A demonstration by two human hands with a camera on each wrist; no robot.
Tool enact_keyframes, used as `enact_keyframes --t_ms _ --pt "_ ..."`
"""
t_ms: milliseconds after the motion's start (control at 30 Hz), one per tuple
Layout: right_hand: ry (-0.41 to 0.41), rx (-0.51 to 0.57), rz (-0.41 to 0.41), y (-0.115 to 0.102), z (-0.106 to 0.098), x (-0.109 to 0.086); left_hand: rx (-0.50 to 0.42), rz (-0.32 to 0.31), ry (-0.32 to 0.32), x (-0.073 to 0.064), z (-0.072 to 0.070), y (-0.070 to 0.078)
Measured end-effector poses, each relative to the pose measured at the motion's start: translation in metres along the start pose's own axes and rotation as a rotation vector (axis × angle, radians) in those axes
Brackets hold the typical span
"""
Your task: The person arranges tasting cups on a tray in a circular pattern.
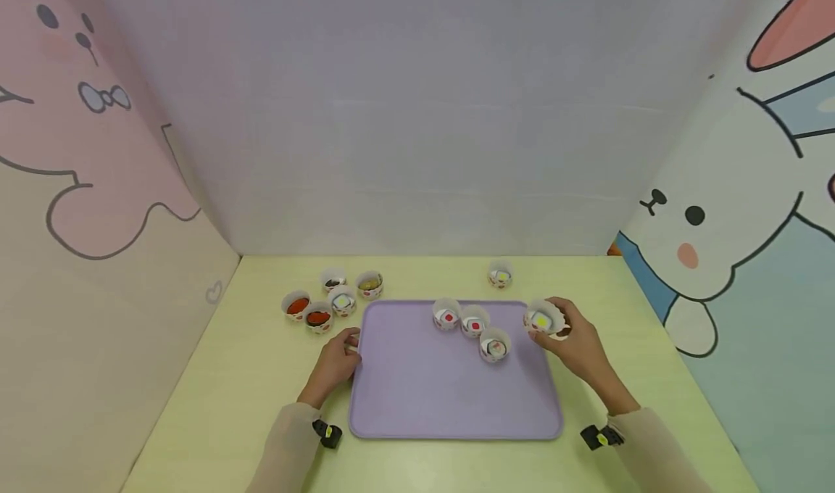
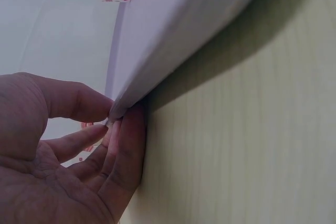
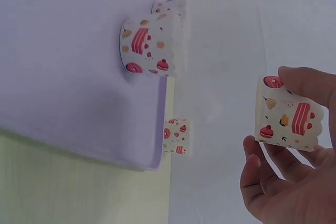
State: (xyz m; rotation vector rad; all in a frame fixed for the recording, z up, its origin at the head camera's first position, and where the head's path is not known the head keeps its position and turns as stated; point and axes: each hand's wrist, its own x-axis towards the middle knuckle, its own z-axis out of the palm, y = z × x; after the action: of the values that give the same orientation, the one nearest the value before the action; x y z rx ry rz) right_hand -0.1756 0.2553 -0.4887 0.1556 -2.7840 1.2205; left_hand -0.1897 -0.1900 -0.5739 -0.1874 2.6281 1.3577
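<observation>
My right hand [image 1: 578, 339] holds a white paper baking cup [image 3: 287, 113] printed with cakes and doughnuts, thumb on one side and fingers on the other. A yellow square shows inside that cup, which is raised over the back right corner of the lilac tray [image 1: 450, 399]. At the tray's left edge, my left hand [image 1: 336, 366] pinches the rim between thumb and fingers. Three more cups stand toward the tray's back: a left cup [image 1: 446, 315] and a middle cup [image 1: 475, 322], each with a red piece inside, and a front cup [image 1: 494, 346] with a pale piece.
Several cups stand on the table left of the tray, including two with a red-orange filling [image 1: 298, 306] and one with a yellow square [image 1: 342, 301]. Another cup [image 1: 500, 275] is behind the tray at right. A pale wall [image 1: 417, 152] rises behind the table.
</observation>
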Motion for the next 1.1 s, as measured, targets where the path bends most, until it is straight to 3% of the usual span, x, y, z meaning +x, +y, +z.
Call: enact_keyframes --t_ms 300,1100 --pt "-0.018 0.020 -0.012 -0.003 0.024 -0.012 0.007 -0.001 -0.013 0.002 -0.001 0.003" --pt "-0.028 0.077 -0.058 -0.008 0.064 -0.038 0.010 0.003 -0.004 0.000 -0.001 0.002"
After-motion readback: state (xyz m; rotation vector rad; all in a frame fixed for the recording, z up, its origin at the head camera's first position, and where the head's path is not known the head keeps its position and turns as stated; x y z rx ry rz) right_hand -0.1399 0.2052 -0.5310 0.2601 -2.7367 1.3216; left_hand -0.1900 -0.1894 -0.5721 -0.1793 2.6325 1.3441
